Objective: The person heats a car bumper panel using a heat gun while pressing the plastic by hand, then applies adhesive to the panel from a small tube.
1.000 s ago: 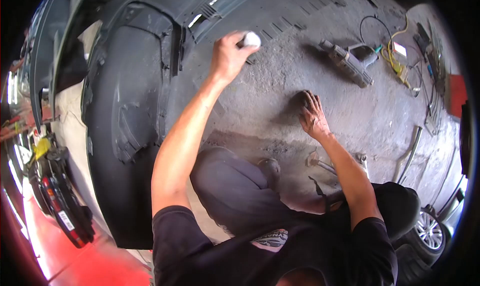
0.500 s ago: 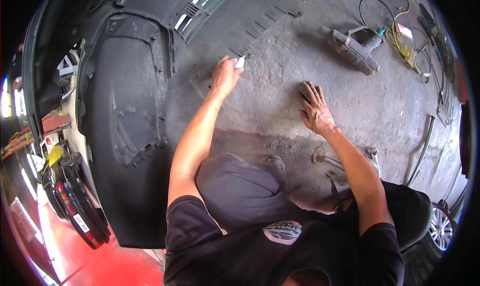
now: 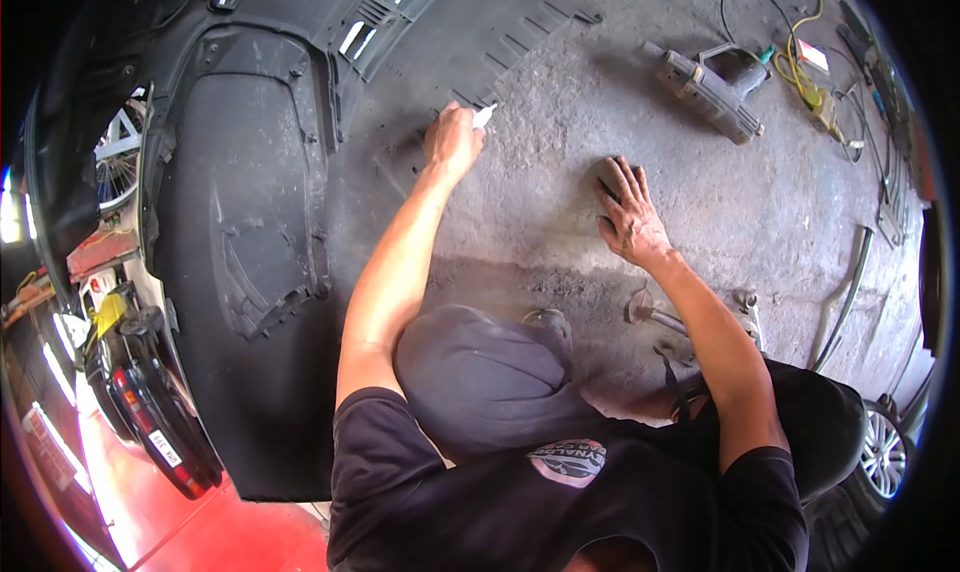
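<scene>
My left hand (image 3: 454, 144) is closed around a small white bottle (image 3: 483, 116) with a narrow tip, likely a glue bottle, though no label can be read. Its tip points away to the right, close to the slotted edge of a large black plastic car bumper (image 3: 270, 392). Most of the bottle is hidden by my fingers. My right hand (image 3: 634, 218) rests palm down on the grey concrete floor (image 3: 560, 192), fingers stretched out and smudged dark. Whether anything lies beneath that palm cannot be seen.
A heat-gun-like power tool (image 3: 712, 94) lies at the upper right, beside a yellow cord (image 3: 797, 77). A dark hose (image 3: 848, 297) and a car wheel (image 3: 882, 457) are farther right. Metal parts (image 3: 660, 317) lie near my knee. A tail-light assembly (image 3: 160, 422) stands at left.
My left hand has shifted slightly up and right with the bottle, whose tip now points more outward. My right hand stays nearly in place, and the view has tilted a little.
</scene>
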